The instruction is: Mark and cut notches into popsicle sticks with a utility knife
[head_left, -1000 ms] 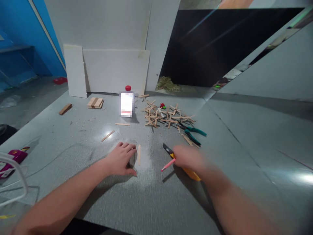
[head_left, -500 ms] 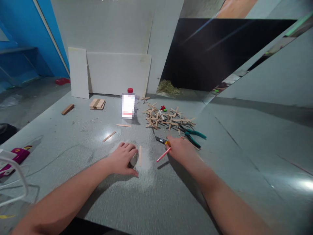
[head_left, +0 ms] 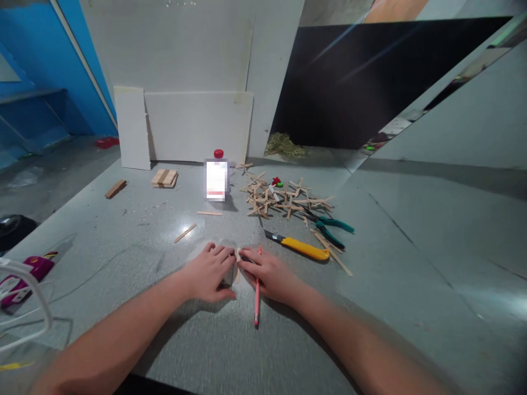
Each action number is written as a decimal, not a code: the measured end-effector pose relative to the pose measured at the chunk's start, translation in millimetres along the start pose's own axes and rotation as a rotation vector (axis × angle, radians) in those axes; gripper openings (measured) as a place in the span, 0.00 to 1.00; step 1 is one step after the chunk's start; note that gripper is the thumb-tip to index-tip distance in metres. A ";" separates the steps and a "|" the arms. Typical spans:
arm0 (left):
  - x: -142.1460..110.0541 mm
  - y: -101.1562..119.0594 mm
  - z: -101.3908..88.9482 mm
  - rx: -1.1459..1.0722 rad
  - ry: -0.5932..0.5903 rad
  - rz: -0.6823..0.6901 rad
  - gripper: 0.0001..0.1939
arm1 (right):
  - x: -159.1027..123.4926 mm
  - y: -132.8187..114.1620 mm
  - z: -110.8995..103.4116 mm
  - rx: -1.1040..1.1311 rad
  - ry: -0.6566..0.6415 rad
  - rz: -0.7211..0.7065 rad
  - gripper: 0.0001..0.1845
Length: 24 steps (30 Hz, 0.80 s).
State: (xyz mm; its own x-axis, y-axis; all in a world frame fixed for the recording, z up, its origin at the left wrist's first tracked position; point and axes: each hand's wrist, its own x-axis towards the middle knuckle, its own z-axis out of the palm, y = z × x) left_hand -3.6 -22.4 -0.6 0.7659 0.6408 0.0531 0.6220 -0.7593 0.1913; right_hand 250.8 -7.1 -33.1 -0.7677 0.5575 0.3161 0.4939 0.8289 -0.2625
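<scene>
My left hand point(head_left: 209, 271) rests on the table with its fingers bent and its thumb spread apart. A greyish patch under its palm is too unclear to make out. Just beyond its fingertips lies a wooden craft stick point(head_left: 237, 274), partly hidden between my two hands. My right hand point(head_left: 269, 274) has its fingertips at the far end of this stick. A pink pencil point(head_left: 257, 307) is tucked between its fingers, pointing away from me. To the right of that hand lies a yellow utility knife point(head_left: 307, 248), its blade out.
Green-handled pliers point(head_left: 329, 227) lie by a pile of joined craft sticks point(head_left: 267, 200). Two loose sticks lie left of centre, near a red-capped bottle point(head_left: 218, 154). Farther left are a bundle of sticks point(head_left: 164, 178) and a wooden block point(head_left: 116, 189). A purple tool point(head_left: 37, 269) sits at the left edge.
My right hand has let go of the utility knife and moved left to the craft stick, keeping the pencil. The pencil has turned more upright in view. My left hand has barely moved.
</scene>
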 end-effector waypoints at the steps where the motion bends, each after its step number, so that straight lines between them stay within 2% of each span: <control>1: 0.8 0.6 -0.8 0.000 -0.006 0.005 0.40 | -0.7 1.9 1.7 0.004 0.010 -0.009 0.17; 9: 8.5 0.9 -4.2 -0.055 -0.036 0.018 0.43 | -0.1 4.3 4.7 0.021 0.047 -0.009 0.19; 14: 11.8 -5.2 -1.8 -0.184 -0.017 -0.070 0.45 | 2.1 2.6 1.4 0.025 0.032 0.002 0.18; 18: 9.3 -6.9 -3.8 -0.327 0.052 -0.161 0.45 | 2.1 2.7 0.0 0.027 0.012 0.001 0.17; 20: 7.4 -5.2 -4.7 -0.416 0.099 -0.205 0.41 | 1.6 2.6 -0.3 0.028 0.001 0.000 0.16; 24: 6.9 -2.4 -1.3 -0.603 0.151 -0.247 0.22 | 0.7 1.3 -1.4 0.022 -0.017 0.004 0.18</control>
State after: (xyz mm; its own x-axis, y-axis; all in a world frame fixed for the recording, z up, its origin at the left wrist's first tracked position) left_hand -0.1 -16.0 0.6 0.5545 0.8296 0.0657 0.5422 -0.4201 0.7277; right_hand 251.5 -5.5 -31.9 -0.7728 0.5595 0.2996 0.4877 0.8256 -0.2840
